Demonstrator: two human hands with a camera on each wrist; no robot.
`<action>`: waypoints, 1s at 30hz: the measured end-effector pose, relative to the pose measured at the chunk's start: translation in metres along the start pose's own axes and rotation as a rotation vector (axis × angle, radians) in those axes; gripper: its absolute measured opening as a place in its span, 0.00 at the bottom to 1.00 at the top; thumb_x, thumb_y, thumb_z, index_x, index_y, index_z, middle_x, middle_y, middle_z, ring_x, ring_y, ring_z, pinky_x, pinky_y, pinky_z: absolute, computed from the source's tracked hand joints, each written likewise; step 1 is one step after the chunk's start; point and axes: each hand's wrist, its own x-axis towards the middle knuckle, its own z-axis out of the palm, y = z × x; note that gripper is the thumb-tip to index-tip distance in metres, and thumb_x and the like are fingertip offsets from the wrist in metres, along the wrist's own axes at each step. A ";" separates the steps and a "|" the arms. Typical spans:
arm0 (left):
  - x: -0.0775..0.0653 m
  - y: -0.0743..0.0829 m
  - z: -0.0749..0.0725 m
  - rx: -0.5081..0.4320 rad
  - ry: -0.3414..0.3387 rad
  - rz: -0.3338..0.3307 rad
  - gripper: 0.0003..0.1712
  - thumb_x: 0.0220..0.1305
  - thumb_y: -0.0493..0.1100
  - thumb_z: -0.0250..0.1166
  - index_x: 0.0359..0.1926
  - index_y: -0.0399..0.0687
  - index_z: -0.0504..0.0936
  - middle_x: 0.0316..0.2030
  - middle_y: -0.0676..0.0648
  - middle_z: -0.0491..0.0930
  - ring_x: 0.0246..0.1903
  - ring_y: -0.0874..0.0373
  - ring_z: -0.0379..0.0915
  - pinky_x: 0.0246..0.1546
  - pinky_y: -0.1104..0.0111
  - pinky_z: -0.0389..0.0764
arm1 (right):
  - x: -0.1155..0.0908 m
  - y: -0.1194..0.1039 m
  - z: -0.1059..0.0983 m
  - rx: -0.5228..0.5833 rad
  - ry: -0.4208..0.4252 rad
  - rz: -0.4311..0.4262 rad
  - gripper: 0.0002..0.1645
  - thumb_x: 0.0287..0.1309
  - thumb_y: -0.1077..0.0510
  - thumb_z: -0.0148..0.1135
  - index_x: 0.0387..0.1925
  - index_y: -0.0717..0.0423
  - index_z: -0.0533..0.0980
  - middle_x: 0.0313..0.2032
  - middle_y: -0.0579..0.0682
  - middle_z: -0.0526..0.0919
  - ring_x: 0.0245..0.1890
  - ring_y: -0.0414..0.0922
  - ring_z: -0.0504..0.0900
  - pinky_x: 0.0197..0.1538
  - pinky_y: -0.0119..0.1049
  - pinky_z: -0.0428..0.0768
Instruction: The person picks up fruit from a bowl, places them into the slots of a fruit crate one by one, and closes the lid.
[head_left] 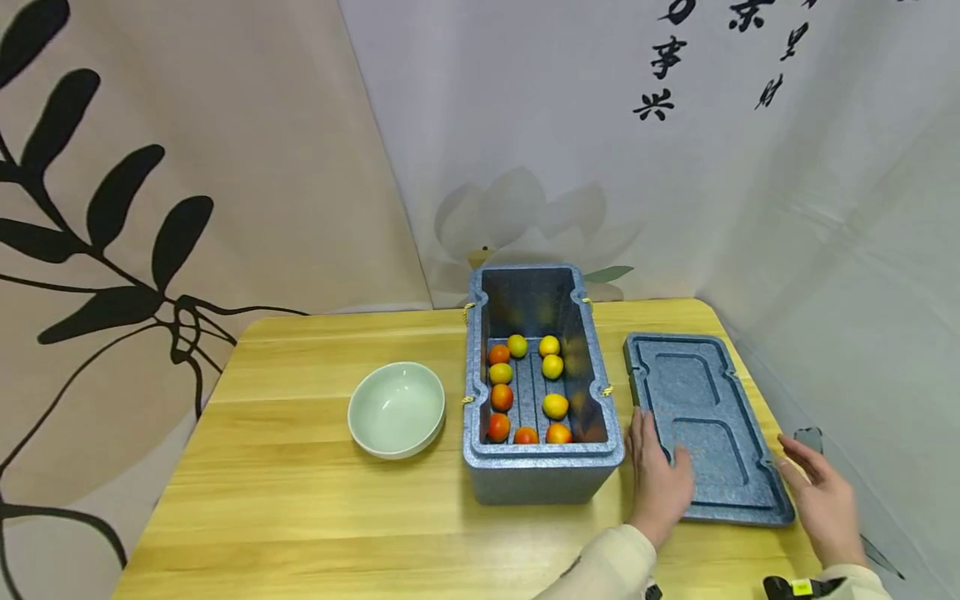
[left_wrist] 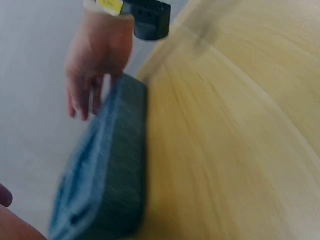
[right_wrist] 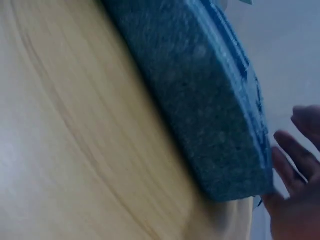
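Observation:
A blue-grey foam lid (head_left: 708, 446) with two recessed panels lies on the right part of the table. My left hand (head_left: 660, 483) is at its left edge, fingers extended along the side and thumb apart over the top. Beside the lid's right edge is my right hand (head_left: 825, 504), its fingers loosely bent and pointing toward that edge. The right wrist view has the spread fingers (right_wrist: 295, 160) close to a corner of the lid (right_wrist: 195, 100). Left of the lid stands the matching foam box (head_left: 534, 483), uncovered, with several small yellow and orange fruits (head_left: 555, 406) on its floor.
A pale green bowl (head_left: 397, 408) sits on the wooden table (head_left: 300, 500), left of the box. Printed cloth (head_left: 300, 150) hangs behind the table, and pale cloth (head_left: 870, 275) runs down its right side. Yellow cord loops (head_left: 468, 399) show at the box rim.

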 end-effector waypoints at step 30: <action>0.008 -0.010 -0.004 -0.322 0.083 -0.150 0.22 0.62 0.27 0.59 0.58 0.32 0.79 0.62 0.43 0.73 0.61 0.50 0.69 0.59 0.68 0.72 | 0.014 -0.014 -0.022 0.067 -0.150 0.182 0.38 0.69 0.40 0.55 0.72 0.54 0.62 0.66 0.41 0.68 0.63 0.38 0.67 0.50 0.26 0.76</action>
